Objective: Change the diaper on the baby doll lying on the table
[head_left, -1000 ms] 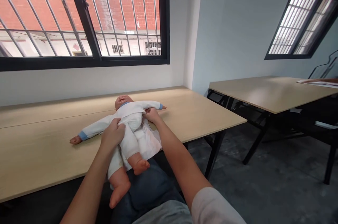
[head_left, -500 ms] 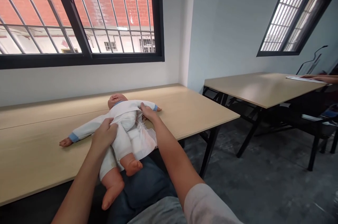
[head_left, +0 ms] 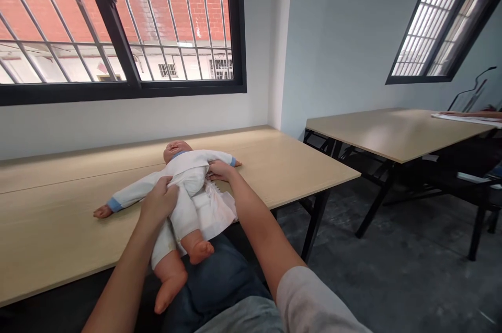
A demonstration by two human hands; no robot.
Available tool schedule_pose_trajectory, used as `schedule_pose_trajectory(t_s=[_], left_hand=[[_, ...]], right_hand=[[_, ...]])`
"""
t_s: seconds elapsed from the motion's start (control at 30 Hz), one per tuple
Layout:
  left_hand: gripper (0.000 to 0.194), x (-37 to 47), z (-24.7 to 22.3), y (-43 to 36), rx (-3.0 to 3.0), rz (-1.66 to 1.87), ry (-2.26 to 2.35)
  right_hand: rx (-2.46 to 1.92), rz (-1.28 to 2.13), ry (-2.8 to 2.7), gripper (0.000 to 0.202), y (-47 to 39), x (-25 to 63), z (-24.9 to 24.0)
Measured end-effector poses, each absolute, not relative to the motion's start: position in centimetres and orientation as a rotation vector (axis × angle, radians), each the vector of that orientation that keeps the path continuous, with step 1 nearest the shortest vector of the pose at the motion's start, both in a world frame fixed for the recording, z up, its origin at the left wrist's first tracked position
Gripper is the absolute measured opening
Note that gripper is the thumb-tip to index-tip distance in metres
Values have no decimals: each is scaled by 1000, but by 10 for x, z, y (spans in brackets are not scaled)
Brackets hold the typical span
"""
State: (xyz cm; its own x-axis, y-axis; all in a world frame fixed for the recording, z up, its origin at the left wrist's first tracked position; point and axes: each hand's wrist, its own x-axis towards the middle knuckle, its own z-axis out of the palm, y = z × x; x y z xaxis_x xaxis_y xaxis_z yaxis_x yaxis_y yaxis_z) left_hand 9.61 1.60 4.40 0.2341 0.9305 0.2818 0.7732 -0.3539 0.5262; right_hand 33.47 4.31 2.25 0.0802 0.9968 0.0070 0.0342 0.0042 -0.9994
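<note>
A baby doll (head_left: 188, 161) lies on its back on the table, in a white top with blue cuffs and white trousers (head_left: 182, 215). Its bare lower legs hang past the near edge over my lap. My left hand (head_left: 159, 199) is closed on the trousers near the waist. On the doll's other side, my right hand (head_left: 221, 170) has its fingers curled in by the waist, just below the hem of the top; what they grip is hidden. Beside and partly under the doll's legs spreads a white diaper (head_left: 214, 207) with a frilled edge.
The wooden table (head_left: 298, 165) runs along the wall under a barred window (head_left: 176, 24). To the right stands a second table (head_left: 372, 129) with black legs, a dark chair (head_left: 463, 171) and part of another person's arm (head_left: 476, 114) at its far end.
My right hand has slid slightly down from the top's hem, its thumb no longer lying over the cloth. My left hand keeps its hold. The view has shifted a little.
</note>
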Motion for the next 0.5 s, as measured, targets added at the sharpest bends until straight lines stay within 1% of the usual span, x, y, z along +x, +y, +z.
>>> schedule_pose_trajectory(t_s=[0.1, 0.23, 0.5], left_hand=[[49, 97, 45, 13, 2257, 803, 1591], [50, 98, 48, 10, 2279, 801, 1597], [49, 101, 50, 6, 2319, 831, 1597]], right_hand=[[-1257, 1110, -1118, 13, 43, 328, 27], [-1311, 960, -1027, 9, 39, 324, 31], [-1462, 587, -951, 24, 36, 330, 21]])
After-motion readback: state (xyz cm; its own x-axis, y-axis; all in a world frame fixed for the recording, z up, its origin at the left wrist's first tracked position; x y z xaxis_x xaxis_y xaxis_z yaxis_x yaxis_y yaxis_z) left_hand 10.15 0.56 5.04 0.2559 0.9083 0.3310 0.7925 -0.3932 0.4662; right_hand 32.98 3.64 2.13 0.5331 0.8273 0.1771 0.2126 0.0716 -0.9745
